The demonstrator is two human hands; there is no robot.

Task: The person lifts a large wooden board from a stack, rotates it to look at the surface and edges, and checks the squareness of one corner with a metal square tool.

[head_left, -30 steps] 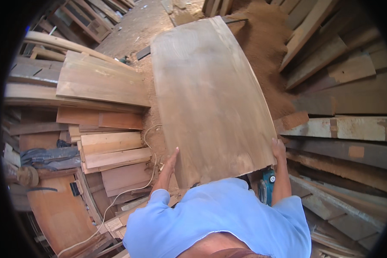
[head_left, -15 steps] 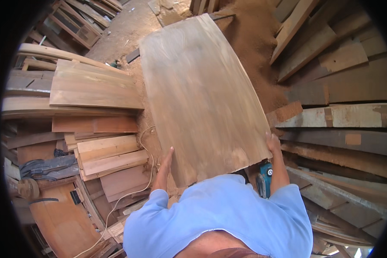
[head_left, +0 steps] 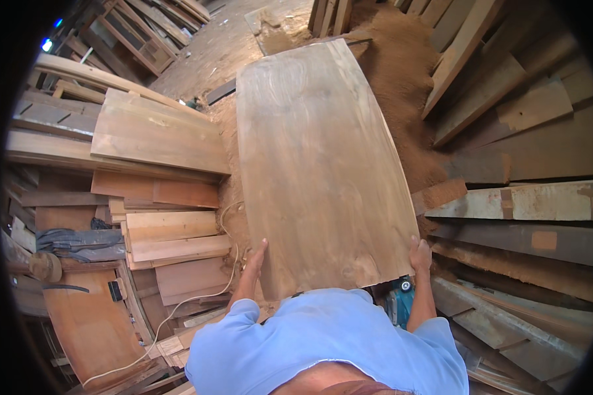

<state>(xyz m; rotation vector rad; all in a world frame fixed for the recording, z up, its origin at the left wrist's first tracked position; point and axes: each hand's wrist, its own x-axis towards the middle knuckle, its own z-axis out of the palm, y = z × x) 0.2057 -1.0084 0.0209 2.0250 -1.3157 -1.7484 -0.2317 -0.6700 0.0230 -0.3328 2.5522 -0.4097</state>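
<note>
I hold a large flat wooden board (head_left: 316, 158) out in front of me, its long side running away toward the far floor. My left hand (head_left: 255, 253) grips its near left edge, thumb up along the side. Gripping the near right corner is my right hand (head_left: 420, 253). My light blue shirt (head_left: 323, 342) hides the board's nearest edge.
Stacked planks (head_left: 158, 131) fill the left side, with a white cord (head_left: 224, 289) trailing across them. Long beams (head_left: 520, 201) lie stacked on the right. A teal power tool (head_left: 398, 303) sits below my right arm. Sawdust (head_left: 402, 85) covers the floor ahead.
The board has tilted and shifted slightly to the right in view as I moved. Both hands keep their grip on its near edge.
</note>
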